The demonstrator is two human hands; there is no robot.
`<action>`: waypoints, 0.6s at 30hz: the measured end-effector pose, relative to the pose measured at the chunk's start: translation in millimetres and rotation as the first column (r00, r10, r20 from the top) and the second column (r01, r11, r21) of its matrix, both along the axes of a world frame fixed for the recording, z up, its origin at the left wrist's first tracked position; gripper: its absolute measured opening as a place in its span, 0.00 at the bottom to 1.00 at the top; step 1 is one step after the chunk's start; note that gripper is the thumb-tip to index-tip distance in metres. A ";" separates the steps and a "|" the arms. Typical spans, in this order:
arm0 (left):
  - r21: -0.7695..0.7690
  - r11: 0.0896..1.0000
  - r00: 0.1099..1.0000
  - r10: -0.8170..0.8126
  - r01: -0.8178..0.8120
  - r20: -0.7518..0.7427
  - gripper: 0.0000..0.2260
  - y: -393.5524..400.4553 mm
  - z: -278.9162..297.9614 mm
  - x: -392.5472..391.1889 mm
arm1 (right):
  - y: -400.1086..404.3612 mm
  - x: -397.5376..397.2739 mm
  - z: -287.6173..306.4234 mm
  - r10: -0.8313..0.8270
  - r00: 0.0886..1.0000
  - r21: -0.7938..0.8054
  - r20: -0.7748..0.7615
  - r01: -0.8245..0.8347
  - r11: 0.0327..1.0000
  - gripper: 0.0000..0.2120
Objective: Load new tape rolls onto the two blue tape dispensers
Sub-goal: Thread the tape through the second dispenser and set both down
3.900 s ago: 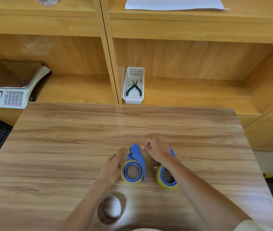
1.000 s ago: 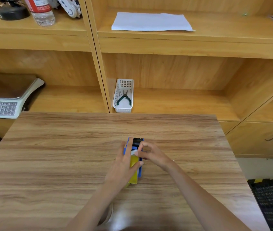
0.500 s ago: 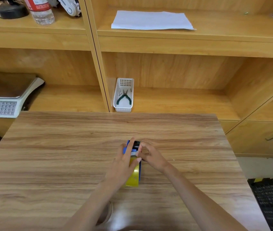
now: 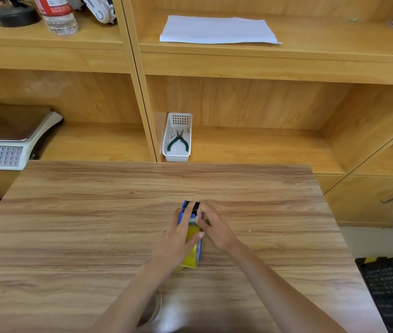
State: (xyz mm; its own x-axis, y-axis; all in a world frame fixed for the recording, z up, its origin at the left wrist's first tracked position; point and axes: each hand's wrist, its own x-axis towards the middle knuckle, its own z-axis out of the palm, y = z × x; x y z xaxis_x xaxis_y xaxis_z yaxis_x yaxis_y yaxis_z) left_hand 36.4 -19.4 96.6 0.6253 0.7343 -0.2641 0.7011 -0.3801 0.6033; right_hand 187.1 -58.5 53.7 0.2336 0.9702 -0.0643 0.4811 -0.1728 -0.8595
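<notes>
Both hands meet near the middle of the wood-grain surface (image 4: 94,224), around a blue tape dispenser (image 4: 181,213) standing on edge with a yellow tape roll (image 4: 190,257) in it. The left hand (image 4: 178,239) has its grip clamped on the dispenser's side and over the roll, thumb laid across the yellow band. The right hand (image 4: 214,230) pinches together at the far end, just behind the black serrated cutter (image 4: 194,205). The hands cover most of the dispenser, so how the tape runs to the cutter cannot be told. Only one dispenser is clear to see here.

At the near edge, a clear tape roll (image 4: 154,308) lies flat, mostly hidden under the left forearm and blurred.

Beyond the surface stands a smooth, honey-coloured wooden shelf unit (image 4: 140,92). On its lower shelf, a white perforated plastic basket (image 4: 177,157) holds green-handled pliers (image 4: 178,141). To the far left sits a weighing scale (image 4: 8,143) with a shiny steel pan and a grey keypad. On the upper shelf lies a flat white paper sheet (image 4: 217,30); left of it stand a clear plastic bottle (image 4: 58,15) with a red label and a round black object (image 4: 15,15). Black plastic crates (image 4: 392,292) sit on the floor to the right.
</notes>
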 end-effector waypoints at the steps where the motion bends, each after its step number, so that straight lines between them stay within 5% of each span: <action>1: 0.002 1.000 1.000 -0.011 0.011 -0.025 0.34 0.0 1.7 0.4 | 0.2 -0.4 -0.4 -0.001 1.000 -0.001 0.016 0.001 1.000 0.10; 11: -0.067 0.998 0.993 0.009 -0.001 0.114 0.35 0.9 2.6 0.6 | -3.5 -6.3 0.6 -0.066 0.997 0.061 0.043 0.063 0.996 0.07; 18: -0.071 0.997 0.996 -0.022 0.028 0.082 0.39 -4.5 0.1 5.5 | -2.0 -4.6 3.4 -0.148 0.989 -0.016 0.018 0.148 0.989 0.10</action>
